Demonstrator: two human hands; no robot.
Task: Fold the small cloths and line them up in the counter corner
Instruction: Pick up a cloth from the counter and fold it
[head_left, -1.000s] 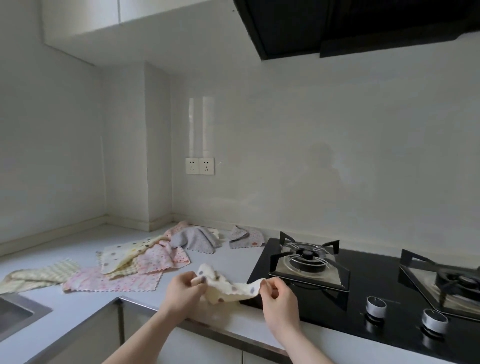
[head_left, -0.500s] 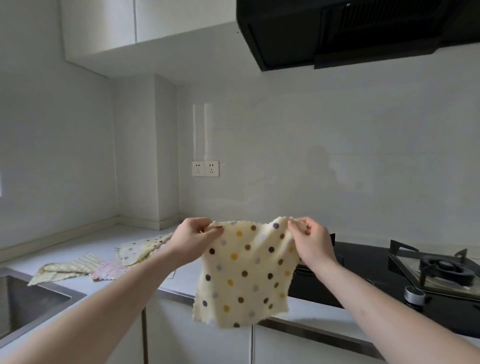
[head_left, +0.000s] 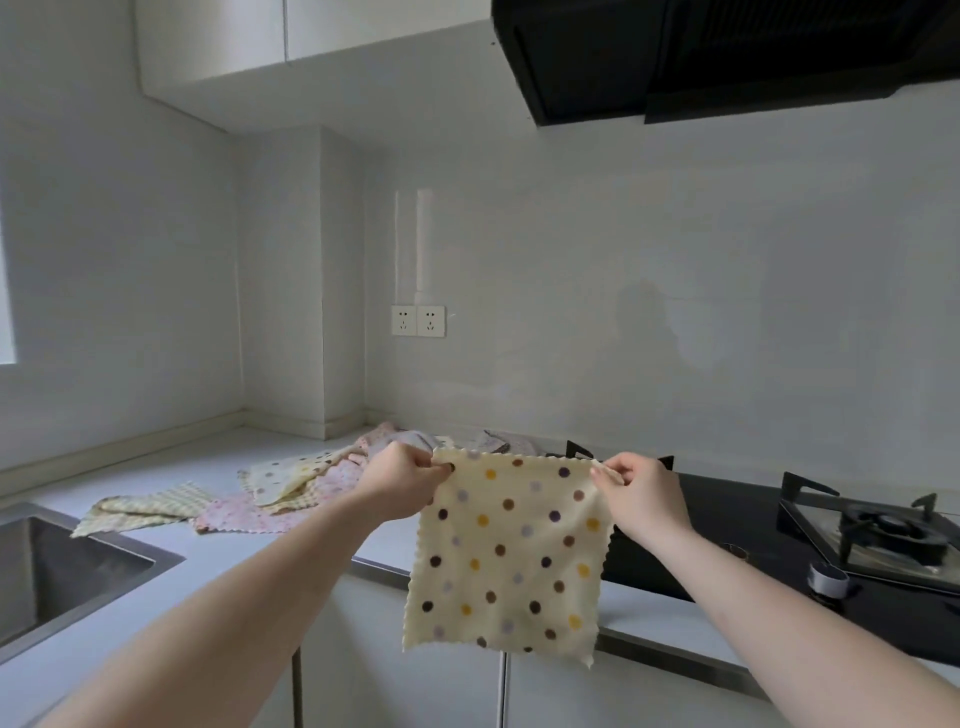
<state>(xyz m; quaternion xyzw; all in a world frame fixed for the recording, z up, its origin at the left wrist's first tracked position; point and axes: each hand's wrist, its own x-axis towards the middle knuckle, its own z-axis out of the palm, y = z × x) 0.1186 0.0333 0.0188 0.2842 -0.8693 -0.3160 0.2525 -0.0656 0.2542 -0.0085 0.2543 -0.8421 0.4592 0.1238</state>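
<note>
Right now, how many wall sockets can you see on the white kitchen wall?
2. The left white wall socket and the right white wall socket sit touching side by side on the back wall, above the loose cloths near the counter corner. None seems hidden.

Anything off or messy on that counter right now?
Yes: the unfolded cloths lie overlapping and skewed between sink and hob, none lined up. The dotted cloth hangs flat, undamaged.

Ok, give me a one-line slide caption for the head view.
Both hands, left hand and right hand, hold a polka-dot cloth open by its top corners above the counter.
</note>
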